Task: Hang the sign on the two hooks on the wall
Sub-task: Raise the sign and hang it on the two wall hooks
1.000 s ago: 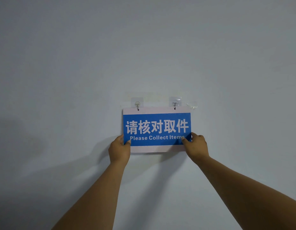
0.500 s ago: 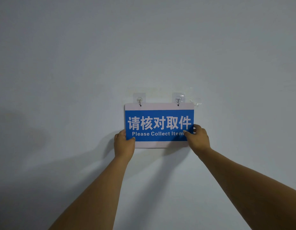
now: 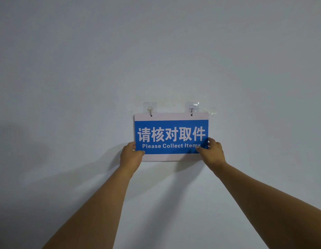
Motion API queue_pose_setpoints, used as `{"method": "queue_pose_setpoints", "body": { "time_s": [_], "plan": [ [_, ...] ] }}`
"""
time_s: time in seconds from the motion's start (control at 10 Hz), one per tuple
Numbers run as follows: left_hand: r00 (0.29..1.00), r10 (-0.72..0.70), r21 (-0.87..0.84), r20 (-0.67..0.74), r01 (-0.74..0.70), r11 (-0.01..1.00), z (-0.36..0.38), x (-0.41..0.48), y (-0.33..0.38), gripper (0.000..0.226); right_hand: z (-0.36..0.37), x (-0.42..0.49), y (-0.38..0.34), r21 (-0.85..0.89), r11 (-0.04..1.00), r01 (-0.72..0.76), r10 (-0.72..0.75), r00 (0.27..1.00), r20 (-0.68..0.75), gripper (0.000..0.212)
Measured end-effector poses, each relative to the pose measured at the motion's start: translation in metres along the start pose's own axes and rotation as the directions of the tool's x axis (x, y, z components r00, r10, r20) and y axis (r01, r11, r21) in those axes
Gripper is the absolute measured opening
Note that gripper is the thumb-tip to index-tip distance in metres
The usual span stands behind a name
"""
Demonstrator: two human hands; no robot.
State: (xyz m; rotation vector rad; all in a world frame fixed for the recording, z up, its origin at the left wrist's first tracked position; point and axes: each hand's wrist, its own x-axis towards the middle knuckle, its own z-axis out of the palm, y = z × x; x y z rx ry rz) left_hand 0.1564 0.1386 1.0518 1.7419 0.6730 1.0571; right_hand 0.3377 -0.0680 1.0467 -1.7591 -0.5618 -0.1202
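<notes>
A blue sign [image 3: 171, 135] with white borders and the words "Please Collect Items" lies flat against the wall, level. Its two top holes sit at the left hook [image 3: 150, 110] and the right hook [image 3: 191, 110], both clear adhesive hooks. My left hand [image 3: 131, 155] pinches the sign's lower left corner, thumb on the front. At the lower right corner my right hand [image 3: 212, 153] grips the edge, fingers over the blue face. Whether the holes rest fully on the hooks I cannot tell.
The plain pale wall [image 3: 156, 51] fills the view. A scrap of clear film [image 3: 211, 110] sticks to the wall just right of the right hook. Shadows of my arms fall below the sign.
Both hands still hold the sign's lower corners. The sign and hooks sit a little higher in the picture than a second ago, and the sign's top edge stays at the hooks.
</notes>
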Motion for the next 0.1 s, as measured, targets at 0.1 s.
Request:
{"method": "queue_pose_setpoints", "body": {
  "time_s": [0.1],
  "plan": [
    [0.999, -0.031, 0.024, 0.012, 0.031, 0.999, 0.0013, -0.0039, -0.0065, 0.056, -0.0035, 0.0024, -0.0022, 0.015, 0.999, -0.032, 0.032, 0.999, -0.002, 0.067]
  ]
}}
